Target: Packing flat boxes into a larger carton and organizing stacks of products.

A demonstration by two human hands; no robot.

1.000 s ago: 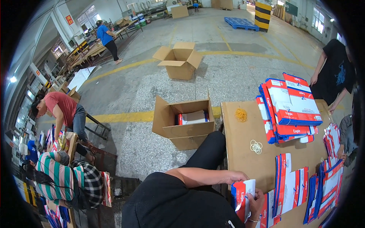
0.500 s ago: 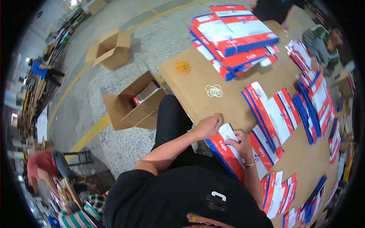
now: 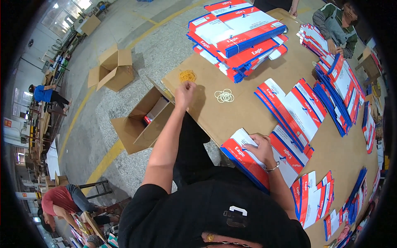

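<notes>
My left hand (image 3: 185,92) is stretched out over the brown table (image 3: 231,115) with its fingers curled, just short of a small heap of yellow rubber bands (image 3: 187,75). Whether it holds a band is hidden. My right hand (image 3: 258,148) presses down on and grips a stack of flat red, white and blue packages (image 3: 242,159) at the table's near edge. A bracelet sits on that wrist.
Pale rubber bands (image 3: 224,96) lie mid-table. A tall pile of the same packages (image 3: 240,33) stands at the far end, with more rows (image 3: 291,107) to the right. An open cardboard box (image 3: 140,124) stands beside the table. Another person (image 3: 336,22) works across.
My left hand has let go of the package stack and reached forward to the yellow rubber bands. My right hand stays on the stack. My head has tipped further down over the table.
</notes>
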